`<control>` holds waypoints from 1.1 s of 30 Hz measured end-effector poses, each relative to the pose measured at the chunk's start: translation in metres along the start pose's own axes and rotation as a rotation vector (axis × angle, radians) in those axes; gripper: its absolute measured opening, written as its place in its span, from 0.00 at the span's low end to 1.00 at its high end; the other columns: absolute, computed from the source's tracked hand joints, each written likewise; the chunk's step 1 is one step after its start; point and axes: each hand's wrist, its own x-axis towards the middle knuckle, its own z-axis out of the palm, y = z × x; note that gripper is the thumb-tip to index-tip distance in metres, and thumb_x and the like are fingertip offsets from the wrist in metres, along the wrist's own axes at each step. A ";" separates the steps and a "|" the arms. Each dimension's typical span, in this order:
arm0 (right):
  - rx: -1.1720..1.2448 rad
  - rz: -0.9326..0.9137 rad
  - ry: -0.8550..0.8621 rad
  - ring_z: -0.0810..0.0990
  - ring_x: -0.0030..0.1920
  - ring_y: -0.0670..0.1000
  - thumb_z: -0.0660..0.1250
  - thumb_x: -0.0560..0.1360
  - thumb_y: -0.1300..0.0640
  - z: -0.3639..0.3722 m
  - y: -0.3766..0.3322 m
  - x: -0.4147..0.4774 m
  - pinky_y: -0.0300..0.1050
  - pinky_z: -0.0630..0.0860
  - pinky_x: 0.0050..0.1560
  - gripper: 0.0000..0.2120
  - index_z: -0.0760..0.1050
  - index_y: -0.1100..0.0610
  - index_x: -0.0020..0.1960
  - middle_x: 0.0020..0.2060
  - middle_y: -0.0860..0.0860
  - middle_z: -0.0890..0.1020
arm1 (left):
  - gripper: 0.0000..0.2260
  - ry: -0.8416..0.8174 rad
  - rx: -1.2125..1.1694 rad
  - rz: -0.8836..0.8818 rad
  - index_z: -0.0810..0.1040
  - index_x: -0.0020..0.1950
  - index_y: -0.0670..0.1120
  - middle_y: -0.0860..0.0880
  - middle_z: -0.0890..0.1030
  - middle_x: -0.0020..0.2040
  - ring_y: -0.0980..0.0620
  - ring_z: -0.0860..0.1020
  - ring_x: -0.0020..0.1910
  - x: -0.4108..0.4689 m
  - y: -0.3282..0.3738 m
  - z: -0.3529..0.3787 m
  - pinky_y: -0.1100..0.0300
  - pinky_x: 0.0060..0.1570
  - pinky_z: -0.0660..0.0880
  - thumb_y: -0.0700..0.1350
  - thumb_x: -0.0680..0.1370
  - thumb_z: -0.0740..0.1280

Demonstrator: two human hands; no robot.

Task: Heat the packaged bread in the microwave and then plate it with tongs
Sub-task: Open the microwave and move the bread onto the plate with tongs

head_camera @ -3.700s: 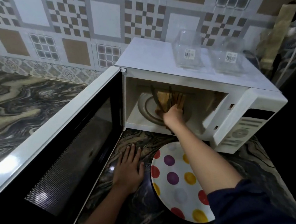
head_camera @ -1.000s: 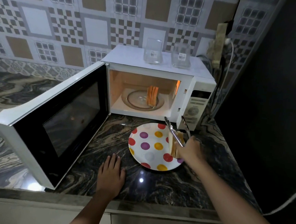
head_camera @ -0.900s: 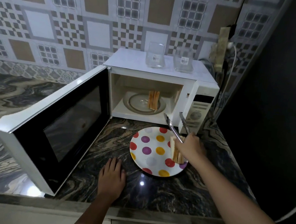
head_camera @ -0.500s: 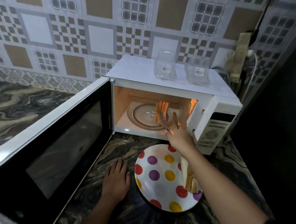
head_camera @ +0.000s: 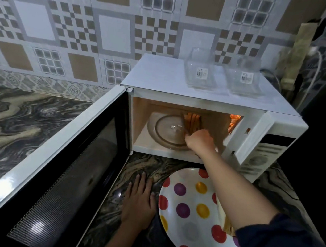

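The white microwave [head_camera: 201, 91] stands with its door [head_camera: 57, 173] swung wide to the left and its inner light on. Several bread slices [head_camera: 193, 121] stand upright on the glass turntable [head_camera: 163, 130]. My right hand [head_camera: 200, 141] reaches inside, shut on metal tongs [head_camera: 185, 123] whose arms lie on either side of the slices. In front of the microwave lies a white plate with coloured dots [head_camera: 187, 211]; bread [head_camera: 222, 216] rests at its right edge, mostly hidden under my forearm. My left hand [head_camera: 139, 202] lies flat on the counter, fingers apart, left of the plate.
Two clear glass containers [head_camera: 201, 71] [head_camera: 246, 79] sit on top of the microwave. A marbled dark counter [head_camera: 19, 121] stretches to the left. A tiled wall is behind, and a power strip with a white cable [head_camera: 294, 76] hangs at the right.
My right hand set bread on the plate's right side, then went back into the microwave with the tongs, now around the remaining slices. My left hand stayed flat on the counter.
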 end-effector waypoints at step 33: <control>-0.187 0.028 0.054 0.74 0.62 0.57 0.64 0.76 0.50 0.013 -0.006 0.004 0.44 0.70 0.44 0.29 0.61 0.62 0.72 0.66 0.58 0.71 | 0.34 0.004 0.009 0.019 0.49 0.77 0.53 0.51 0.47 0.79 0.54 0.44 0.77 -0.002 -0.002 0.000 0.58 0.72 0.37 0.57 0.71 0.34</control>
